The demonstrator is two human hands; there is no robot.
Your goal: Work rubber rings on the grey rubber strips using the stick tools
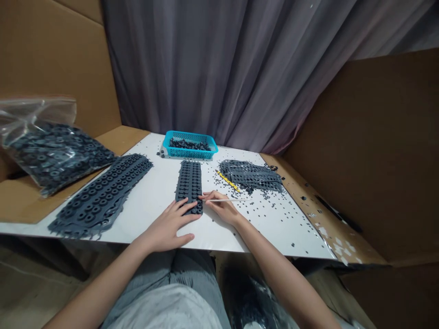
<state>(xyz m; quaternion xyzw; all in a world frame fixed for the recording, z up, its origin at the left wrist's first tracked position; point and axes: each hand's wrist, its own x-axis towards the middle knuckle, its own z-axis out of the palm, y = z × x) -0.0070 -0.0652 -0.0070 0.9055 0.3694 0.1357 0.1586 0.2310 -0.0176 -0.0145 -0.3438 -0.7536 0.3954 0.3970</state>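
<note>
In the head view, the left hand [168, 230] lies with fingers spread, gripping nothing, on the near end of the middle sheet [190, 176], apparently steadying it on the surface [154, 194] at six o'clock from the basket [192, 153]. At the sheet's four o'clock, the right hand's [221, 208] fingers close in a pinch around a stick [229, 199], probably for fine control. Its working tip is hard to make out.

Soft light brightens the white tabletop [154, 187], glints off the plastic bag [56, 157] and leaves the right cardboard panel [370, 151] dim, with wide-angle stretching toward the edges.
</note>
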